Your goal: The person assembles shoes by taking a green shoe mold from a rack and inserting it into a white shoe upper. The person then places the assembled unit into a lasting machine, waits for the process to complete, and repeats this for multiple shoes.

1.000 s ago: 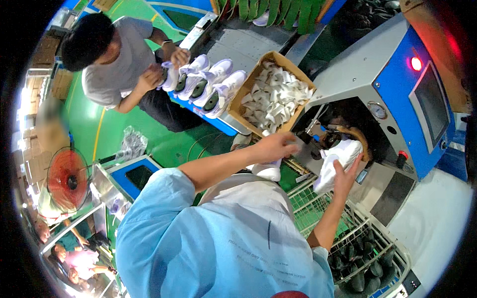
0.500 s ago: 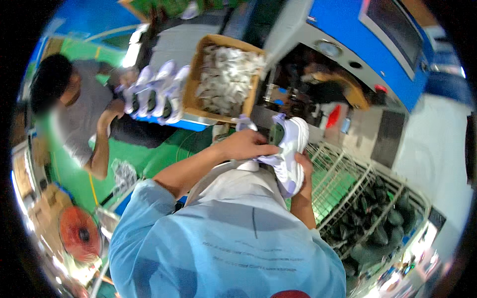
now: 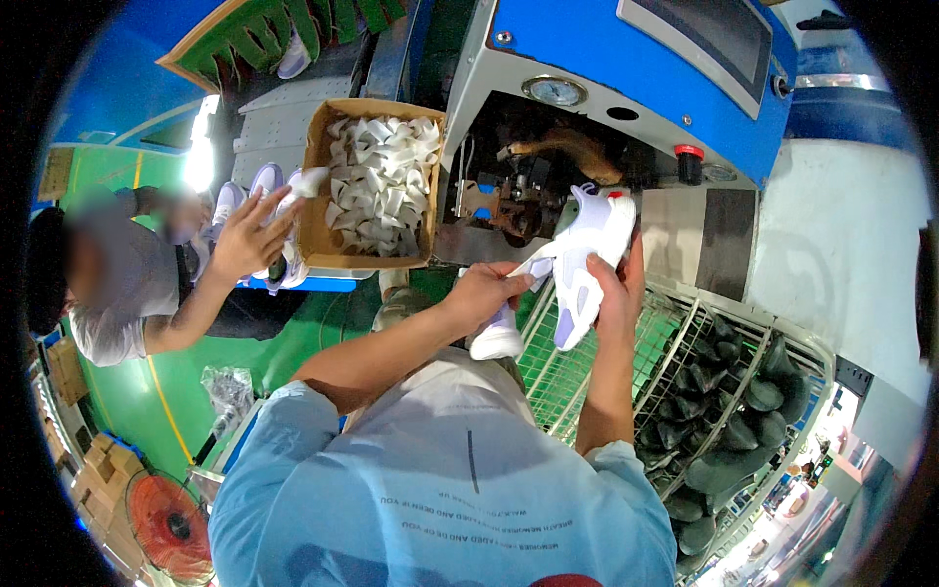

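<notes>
My right hand [image 3: 616, 298] is closed round a white and lavender sneaker [image 3: 587, 240], thumb on its near side. The shoe is tilted, its collar end toward the machine and its lavender-tipped end toward me. My left hand [image 3: 489, 298] pinches a pale strip or flap at the sneaker's left side; whether it is tongue or lace I cannot tell. Just below those fingers hangs a second white and lavender sneaker [image 3: 497, 335], partly hidden by the hand. What supports it is not visible.
Ahead stands a blue and grey machine [image 3: 626, 68] with an open front. Left of it, a cardboard box [image 3: 318, 220] holds white pieces. A co-worker's hand [image 3: 256, 235] holds a white piece beside several sneakers. At right, a wire rack [image 3: 675, 377] carries dark shoe-shaped forms [image 3: 763, 396]. An orange fan [image 3: 168, 523] stands lower left.
The sneaker in my right hand has moved up toward the machine and turned. My left hand has shifted from across its opening to its side. The co-worker's hand has risen toward the box.
</notes>
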### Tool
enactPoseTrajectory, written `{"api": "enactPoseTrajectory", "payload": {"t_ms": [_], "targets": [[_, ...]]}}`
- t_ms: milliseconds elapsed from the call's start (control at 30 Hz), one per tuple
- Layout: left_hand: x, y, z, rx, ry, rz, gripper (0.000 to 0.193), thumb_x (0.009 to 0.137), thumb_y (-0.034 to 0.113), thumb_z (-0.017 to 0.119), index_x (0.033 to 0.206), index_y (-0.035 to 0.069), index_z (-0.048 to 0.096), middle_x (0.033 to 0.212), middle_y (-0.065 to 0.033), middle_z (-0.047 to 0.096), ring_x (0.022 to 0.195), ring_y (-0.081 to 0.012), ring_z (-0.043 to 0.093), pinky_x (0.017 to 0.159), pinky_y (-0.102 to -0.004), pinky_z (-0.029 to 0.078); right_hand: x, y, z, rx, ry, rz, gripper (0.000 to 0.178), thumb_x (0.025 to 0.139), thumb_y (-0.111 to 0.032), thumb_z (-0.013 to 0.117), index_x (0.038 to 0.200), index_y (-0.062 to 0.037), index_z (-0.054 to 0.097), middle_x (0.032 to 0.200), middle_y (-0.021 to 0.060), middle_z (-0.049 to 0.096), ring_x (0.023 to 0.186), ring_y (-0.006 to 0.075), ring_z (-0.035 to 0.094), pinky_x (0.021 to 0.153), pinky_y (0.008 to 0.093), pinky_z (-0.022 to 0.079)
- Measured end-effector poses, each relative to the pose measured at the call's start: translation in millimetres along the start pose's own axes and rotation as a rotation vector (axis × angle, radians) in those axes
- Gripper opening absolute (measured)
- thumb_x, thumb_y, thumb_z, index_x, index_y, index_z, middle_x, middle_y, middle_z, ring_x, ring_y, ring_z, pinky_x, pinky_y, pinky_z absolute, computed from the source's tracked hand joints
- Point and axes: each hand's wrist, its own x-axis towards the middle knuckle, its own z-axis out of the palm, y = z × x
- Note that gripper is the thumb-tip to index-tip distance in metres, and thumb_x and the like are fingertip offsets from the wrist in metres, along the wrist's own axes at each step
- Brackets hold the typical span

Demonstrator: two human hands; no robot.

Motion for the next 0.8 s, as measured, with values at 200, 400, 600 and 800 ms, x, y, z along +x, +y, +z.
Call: {"api": "enactPoseTrajectory", "payload": {"t_ms": [200, 400, 600, 800], "targets": [[62.3, -24.3, 0.9, -0.292, 0.068, -0.031, 0.02, 0.095, 0.022, 0.071, 0.105, 0.004, 0.072, 0.078, -0.0009, 0.065, 0.064, -0.0114, 0.058, 0.054, -0.0327, 0.047, 39.8, 10.8, 11.2, -0.673, 0.024, -0.117, 0.096, 0.078, -0.016, 0.079, 0.16, -0.0143, 0.029, 0.144, 0.0252, 0.052, 0.121, 0.0337, 0.061, 0.1, 0.0419, 0.049], [104.2, -76.8, -24.9, -0.321, 0.137, -0.113, 0.02, 0.097, 0.023, 0.069, 0.111, 0.009, 0.071, 0.084, -0.0028, 0.067, 0.064, -0.0137, 0.059, 0.057, -0.0341, 0.05, 54.6, 10.6, 78.7, -1.498, -0.111, 0.033, 0.096, 0.085, -0.033, 0.07, 0.163, -0.0303, 0.013, 0.14, 0.0387, 0.047, 0.131, 0.0541, 0.047, 0.109, 0.0538, 0.04], [54.5, -28.1, -59.5, -0.097, 0.242, -0.023, 0.009, 0.094, 0.011, 0.066, 0.094, 0.003, 0.071, 0.079, -0.0074, 0.07, 0.068, -0.0174, 0.065, 0.067, -0.0332, 0.052, 69.8, 41.4, 58.4, -1.426, 0.09, -0.191, 0.09, 0.09, -0.033, 0.066, 0.163, -0.0306, 0.012, 0.141, 0.0369, 0.044, 0.126, 0.0522, 0.05, 0.105, 0.0547, 0.042], [7.5, 18.3, -77.9, -0.189, 0.152, 0.065, 0.017, 0.095, 0.017, 0.069, 0.097, 0.0, 0.067, 0.078, -0.0084, 0.069, 0.066, -0.0156, 0.062, 0.063, -0.0315, 0.052, 59.0, 42.6, 65.8, -1.33, 0.108, -0.332, 0.087, 0.088, -0.032, 0.069, 0.161, -0.0217, 0.024, 0.134, 0.0387, 0.047, 0.12, 0.054, 0.053, 0.1, 0.0543, 0.046]]}}
